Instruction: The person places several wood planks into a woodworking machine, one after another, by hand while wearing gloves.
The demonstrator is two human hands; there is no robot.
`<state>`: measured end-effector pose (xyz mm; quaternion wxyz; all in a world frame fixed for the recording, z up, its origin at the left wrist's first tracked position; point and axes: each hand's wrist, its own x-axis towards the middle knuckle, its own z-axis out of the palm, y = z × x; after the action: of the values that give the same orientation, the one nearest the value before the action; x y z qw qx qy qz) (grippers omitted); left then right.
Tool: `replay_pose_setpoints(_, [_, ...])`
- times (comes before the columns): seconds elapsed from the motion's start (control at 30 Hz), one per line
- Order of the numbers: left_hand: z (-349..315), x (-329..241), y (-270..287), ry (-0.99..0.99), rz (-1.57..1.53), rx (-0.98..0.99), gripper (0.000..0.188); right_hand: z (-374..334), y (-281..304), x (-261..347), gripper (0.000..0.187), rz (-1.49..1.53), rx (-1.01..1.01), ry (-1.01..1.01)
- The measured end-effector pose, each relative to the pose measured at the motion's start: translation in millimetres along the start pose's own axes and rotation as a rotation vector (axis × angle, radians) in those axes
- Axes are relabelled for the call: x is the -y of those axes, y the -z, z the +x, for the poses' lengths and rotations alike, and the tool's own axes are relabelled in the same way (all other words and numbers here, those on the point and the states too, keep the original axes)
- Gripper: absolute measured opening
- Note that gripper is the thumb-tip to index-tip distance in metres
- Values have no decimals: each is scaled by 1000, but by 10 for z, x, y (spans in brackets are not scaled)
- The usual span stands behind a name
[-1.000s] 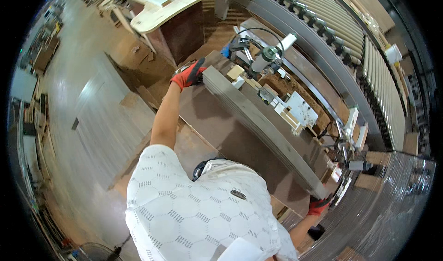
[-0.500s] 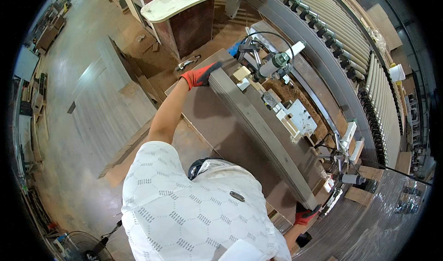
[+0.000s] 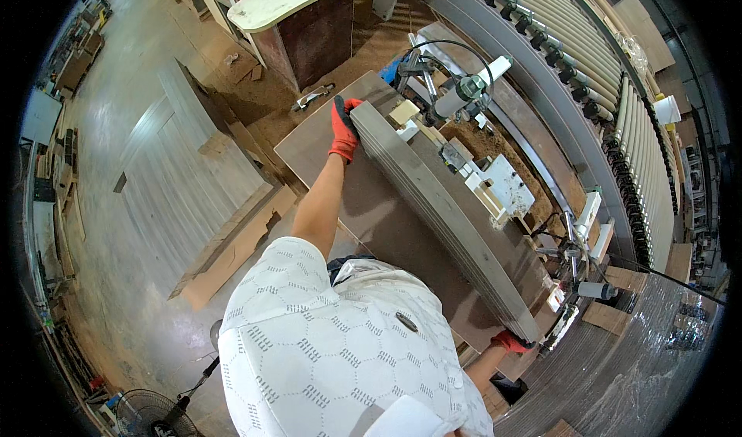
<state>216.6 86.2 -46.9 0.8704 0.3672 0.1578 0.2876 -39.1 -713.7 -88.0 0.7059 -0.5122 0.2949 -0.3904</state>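
Note:
A long stack of grey-brown planks [image 3: 442, 219] lies slantwise across a brown work surface [image 3: 309, 156] in front of me, with their layered edges showing. My left hand [image 3: 345, 131], in a red and black glove, is closed around the far left end of the stack. At the near right end my right hand [image 3: 512, 341], gloved the same way, grips the planks from the end and below; part of its fingers is hidden. Just beyond the stack stand machine fittings: a grey cylinder [image 3: 457, 101] on a metal bracket and a white plate [image 3: 510, 186].
A roller conveyor [image 3: 576, 27] runs along the far right side. On the floor to the left lies a broad stack of grey planks [image 3: 182, 182]. A curved pale-topped table [image 3: 297, 3] stands beyond. A plastic-wrapped stack [image 3: 618, 360] is at the lower right, a fan [image 3: 154, 415] at the lower left.
My left forearm has swung to the right, and my left hand has turned more upright against the planks' end. My right hand has shifted slightly upward at its end. The stack has barely moved.

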Motion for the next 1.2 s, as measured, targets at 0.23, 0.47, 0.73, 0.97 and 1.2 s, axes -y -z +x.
replay_pose_setpoints(0.23, [118, -74, 271, 53, -56, 162, 78, -97, -264, 214, 55, -172, 140, 219])
replay_pose_setpoints(0.47, [-200, -524, -254, -157, 112, 228, 61, -348, -438, 726, 46, -244, 406, 376])
replay_pose_setpoints(0.73, [-49, -199, -143, -241, 158, 200, 45, -117, -150, 423, 46, -336, 115, 419])
replay_pose_setpoints(0.97, [-234, -655, -294, -115, 223, 399, 52, -402, -412, 733, 46, -291, 367, 392])
replay_pose_setpoints(1.2, [-134, -555, -192, -76, 344, 379, 46, -162, -33, 600, 38, -506, 345, 508])
